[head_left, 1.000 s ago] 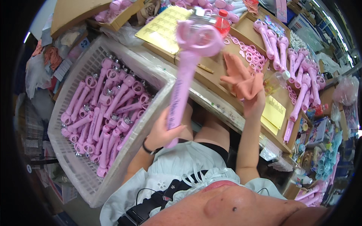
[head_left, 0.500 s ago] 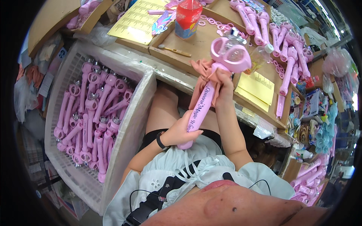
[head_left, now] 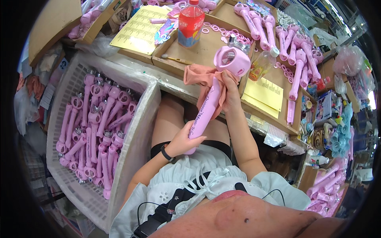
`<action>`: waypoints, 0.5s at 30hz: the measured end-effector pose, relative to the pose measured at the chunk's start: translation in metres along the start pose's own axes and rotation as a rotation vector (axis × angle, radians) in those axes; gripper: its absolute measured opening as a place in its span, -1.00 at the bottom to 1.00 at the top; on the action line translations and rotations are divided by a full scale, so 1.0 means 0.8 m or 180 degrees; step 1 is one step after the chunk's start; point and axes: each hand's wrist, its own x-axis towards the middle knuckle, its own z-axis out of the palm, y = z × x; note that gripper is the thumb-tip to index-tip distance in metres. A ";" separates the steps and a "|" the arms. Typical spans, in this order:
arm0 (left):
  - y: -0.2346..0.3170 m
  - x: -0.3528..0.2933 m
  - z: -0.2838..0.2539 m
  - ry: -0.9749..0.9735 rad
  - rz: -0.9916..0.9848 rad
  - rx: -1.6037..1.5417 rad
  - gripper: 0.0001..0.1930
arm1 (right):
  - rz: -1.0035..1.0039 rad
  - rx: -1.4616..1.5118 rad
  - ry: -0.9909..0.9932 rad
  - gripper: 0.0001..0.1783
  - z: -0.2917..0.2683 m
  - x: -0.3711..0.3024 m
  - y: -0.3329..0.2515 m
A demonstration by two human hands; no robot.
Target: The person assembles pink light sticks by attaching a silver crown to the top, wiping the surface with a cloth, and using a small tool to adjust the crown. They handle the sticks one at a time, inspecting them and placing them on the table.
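Observation:
A pink toy wand (head_left: 206, 111) with dark lettering on its handle slants above my lap. Its round openwork head (head_left: 232, 61), topped by a clear knob, points away from me. My left hand (head_left: 183, 139) wraps the lower handle. Just under the head, my right hand (head_left: 231, 90) presses a salmon-coloured cloth (head_left: 202, 76) around the handle. Part of the cloth sticks out to the left and part hangs below the fingers. The handle surface under the cloth is hidden.
On my left, a white plastic basket (head_left: 139, 115) holds several pink wands. A cardboard tray (head_left: 174, 71) ahead carries a red-labelled bottle (head_left: 191, 23), a small brush (head_left: 177, 60), pink rings and a bottle of yellowish liquid (head_left: 262, 63). More wands (head_left: 300, 69) lie at right, beside yellow sheets (head_left: 262, 97).
The wand has shifted slightly left and its head has turned, showing a more closed side. The cloth now spreads farther left. Both hands keep their hold.

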 end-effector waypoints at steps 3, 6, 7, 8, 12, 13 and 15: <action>-0.016 -0.009 -0.005 0.0489 0.0601 -0.1044 -0.62 | -0.0706 0.0661 0.0265 -0.68 -0.003 -0.002 0.008; -0.024 -0.006 0.001 0.1774 0.1690 -0.1350 -0.69 | -0.0429 0.0776 0.0440 -0.70 -0.003 0.001 0.033; -0.024 -0.004 0.002 0.1814 0.1852 -0.1568 -0.69 | -0.0438 0.0829 0.0376 -0.71 -0.001 -0.002 0.043; -0.023 -0.001 0.002 0.1841 0.1935 -0.1738 -0.68 | -0.0310 0.0661 0.0526 -0.71 0.004 -0.006 0.057; -0.018 0.009 0.002 0.2143 0.2005 -0.2135 -0.64 | 0.0242 -0.0880 0.0051 -0.73 0.026 -0.060 0.105; -0.017 0.013 0.002 0.1988 0.2080 -0.2240 -0.63 | -0.0811 -0.1437 0.0099 -0.82 0.038 -0.079 0.122; -0.013 0.015 -0.001 0.1913 0.1898 -0.1532 -0.59 | 0.0024 -0.0905 0.0219 -0.77 0.041 -0.104 0.134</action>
